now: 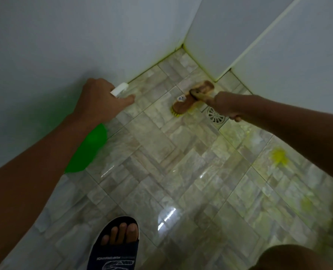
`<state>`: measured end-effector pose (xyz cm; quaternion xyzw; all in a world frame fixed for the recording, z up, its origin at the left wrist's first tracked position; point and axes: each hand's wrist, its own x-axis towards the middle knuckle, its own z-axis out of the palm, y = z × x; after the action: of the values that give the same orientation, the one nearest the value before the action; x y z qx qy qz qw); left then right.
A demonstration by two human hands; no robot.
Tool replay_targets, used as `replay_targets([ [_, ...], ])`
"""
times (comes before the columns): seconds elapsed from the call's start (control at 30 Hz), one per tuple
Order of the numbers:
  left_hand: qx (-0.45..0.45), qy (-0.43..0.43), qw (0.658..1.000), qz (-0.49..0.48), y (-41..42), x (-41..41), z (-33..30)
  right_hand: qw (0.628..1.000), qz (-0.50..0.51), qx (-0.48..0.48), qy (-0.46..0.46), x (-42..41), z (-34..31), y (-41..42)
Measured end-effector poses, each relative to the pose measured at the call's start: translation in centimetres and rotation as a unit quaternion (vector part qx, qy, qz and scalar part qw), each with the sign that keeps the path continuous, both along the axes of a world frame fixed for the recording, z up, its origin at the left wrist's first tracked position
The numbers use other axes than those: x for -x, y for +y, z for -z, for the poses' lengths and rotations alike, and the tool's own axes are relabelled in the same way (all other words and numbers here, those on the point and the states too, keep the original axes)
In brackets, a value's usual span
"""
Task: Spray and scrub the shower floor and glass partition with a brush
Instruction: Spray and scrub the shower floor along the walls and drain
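My left hand [101, 100] grips the green spray bottle [89, 151], nozzle past my fingers. My right hand [225, 106] grips the brush [191, 98] handle; its head sits on the shower floor [181, 162] just beyond, beside the drain [216, 114].

A green spray bottle [91, 147] with white nozzle, a brown brush [191, 98] with yellow bristles, and a grey-beige stone-patterned floor [171, 162] stained yellow are seen.

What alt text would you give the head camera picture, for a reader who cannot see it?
A person's right hand scrubs a tiled shower floor with a wooden brush beside the drain, while the left hand holds a green spray bottle. Yellow stains mark the tiles; a sandalled foot shows below.
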<state>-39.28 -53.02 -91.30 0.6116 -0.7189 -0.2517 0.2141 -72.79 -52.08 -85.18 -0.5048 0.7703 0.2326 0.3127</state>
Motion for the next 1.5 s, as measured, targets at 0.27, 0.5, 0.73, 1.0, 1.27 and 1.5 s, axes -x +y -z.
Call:
replay_targets([
  [0.27, -0.012, 0.027, 0.998, -0.052, 0.1, -1.2, 0.1, 0.986, 0.019, 0.143, -0.081, -6.0, 1.5, -6.7],
  [0.5, -0.011, 0.035, 0.999, 0.011, 1.0, 0.1, 0.0, 0.993, 0.028, 0.088, -0.076, -4.0, 1.8, 3.0],
  [0.73, -0.027, 0.050, 0.994, 0.095, 2.0, 3.4, -1.0, 0.987, 0.148, 0.055, -0.029, 2.4, 1.4, 11.7],
  [1.0, -0.021, 0.073, 0.983, 0.169, 3.0, 8.9, -1.2, 0.980, 0.173, 0.088, -0.045, 1.3, 0.5, 16.3],
  [1.27, -0.017, 0.109, 0.972, 0.206, 4.1, 13.8, -1.7, 0.982, 0.189, 0.002, 0.007, 5.0, -0.9, 25.3],
  [1.5, -0.029, 0.133, 0.976, 0.167, 3.2, 14.2, -0.9, 0.950, 0.278, 0.114, -0.087, 4.5, 0.3, 17.8],
])
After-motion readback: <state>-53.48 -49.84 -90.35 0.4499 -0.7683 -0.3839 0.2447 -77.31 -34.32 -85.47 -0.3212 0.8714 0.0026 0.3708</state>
